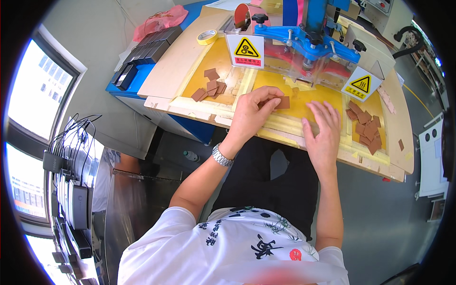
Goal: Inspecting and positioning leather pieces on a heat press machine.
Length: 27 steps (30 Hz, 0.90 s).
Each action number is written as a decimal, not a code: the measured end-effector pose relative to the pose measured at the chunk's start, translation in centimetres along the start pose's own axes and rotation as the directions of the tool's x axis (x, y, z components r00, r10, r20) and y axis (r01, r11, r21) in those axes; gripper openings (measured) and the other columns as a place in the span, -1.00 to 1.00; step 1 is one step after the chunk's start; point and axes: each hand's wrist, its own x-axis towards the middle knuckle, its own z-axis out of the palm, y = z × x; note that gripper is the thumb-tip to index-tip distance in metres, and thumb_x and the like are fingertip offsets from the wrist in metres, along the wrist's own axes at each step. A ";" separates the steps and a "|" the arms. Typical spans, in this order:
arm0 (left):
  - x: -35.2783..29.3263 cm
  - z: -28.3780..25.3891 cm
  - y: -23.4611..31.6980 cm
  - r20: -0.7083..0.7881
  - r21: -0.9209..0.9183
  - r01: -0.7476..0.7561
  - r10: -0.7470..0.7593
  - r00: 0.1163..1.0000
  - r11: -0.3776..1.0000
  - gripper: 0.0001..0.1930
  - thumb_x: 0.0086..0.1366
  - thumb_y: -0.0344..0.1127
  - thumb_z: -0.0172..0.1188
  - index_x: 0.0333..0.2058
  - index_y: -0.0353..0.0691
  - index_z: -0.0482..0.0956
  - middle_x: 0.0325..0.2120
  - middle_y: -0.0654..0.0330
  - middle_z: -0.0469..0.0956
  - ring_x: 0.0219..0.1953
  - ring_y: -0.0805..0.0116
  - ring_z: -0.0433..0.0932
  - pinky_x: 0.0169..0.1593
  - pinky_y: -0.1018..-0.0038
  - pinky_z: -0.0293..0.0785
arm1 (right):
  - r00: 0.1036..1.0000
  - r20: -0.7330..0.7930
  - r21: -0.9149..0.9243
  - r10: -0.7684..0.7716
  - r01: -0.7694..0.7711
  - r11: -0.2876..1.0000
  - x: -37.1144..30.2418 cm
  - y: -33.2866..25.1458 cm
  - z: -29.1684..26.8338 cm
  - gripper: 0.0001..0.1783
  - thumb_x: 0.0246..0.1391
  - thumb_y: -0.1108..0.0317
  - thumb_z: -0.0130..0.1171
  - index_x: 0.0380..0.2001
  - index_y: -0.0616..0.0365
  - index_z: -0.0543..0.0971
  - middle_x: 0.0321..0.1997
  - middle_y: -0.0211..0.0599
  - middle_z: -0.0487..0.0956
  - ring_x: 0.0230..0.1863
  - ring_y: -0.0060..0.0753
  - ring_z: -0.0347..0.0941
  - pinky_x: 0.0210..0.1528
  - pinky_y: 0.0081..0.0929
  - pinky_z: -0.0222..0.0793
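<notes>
Between the thumb and fingers of my left hand [256, 111] is a small flat brown leather-like piece [283, 102], held over the yellow board [297, 95] in front of the blue press [308, 40]. My right hand [324, 130] rests with fingers spread on the board, to the right of that piece, and holds nothing. A loose pile of similar brown pieces [211, 88] lies on the left part of the worktop. Another pile of brown pieces [366, 126] lies to the right of my right hand.
Two warning signs, a left one [246, 51] and a right one [363, 84], hang on the press's clear guard. A tape roll [207, 37] lies at the back left, near black boxes [152, 45] on a blue cabinet. One stray brown piece [401, 145] sits near the worktop's right edge.
</notes>
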 end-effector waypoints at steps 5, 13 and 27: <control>0.1 -0.1 0.0 0.007 -0.003 -0.002 0.002 1.000 1.000 -0.80 0.50 -0.46 0.26 0.02 -0.37 0.67 -0.22 0.16 0.79 -0.18 0.51 0.76 -0.08 0.55 0.64 | 1.000 0.010 0.045 -0.010 0.009 0.999 0.1 -0.3 -0.2 -0.57 0.23 0.40 0.34 0.17 0.17 0.63 0.24 -0.16 0.64 0.42 0.08 0.37 0.57 0.05 0.11; 0.2 0.0 0.0 0.006 -0.017 -0.001 0.002 1.000 1.000 -0.80 0.50 -0.48 0.25 0.02 -0.39 0.67 -0.22 0.15 0.79 -0.18 0.49 0.76 -0.06 0.54 0.65 | 0.996 -0.083 0.021 0.009 -0.008 1.000 0.1 -0.1 0.2 -0.57 0.21 0.41 0.35 0.15 0.18 0.64 0.17 -0.16 0.67 0.36 0.05 0.42 0.56 0.04 0.13; 0.1 0.0 -0.1 -0.003 -0.012 -0.006 0.006 1.000 1.000 -0.80 0.50 -0.48 0.24 0.03 -0.41 0.67 -0.22 0.16 0.79 -0.20 0.51 0.75 -0.08 0.54 0.65 | 0.998 -0.049 0.084 -0.032 0.036 0.996 0.2 -0.3 -0.2 -0.61 0.16 0.47 0.37 0.08 0.18 0.65 0.05 -0.19 0.68 0.24 -0.03 0.51 0.53 0.06 0.18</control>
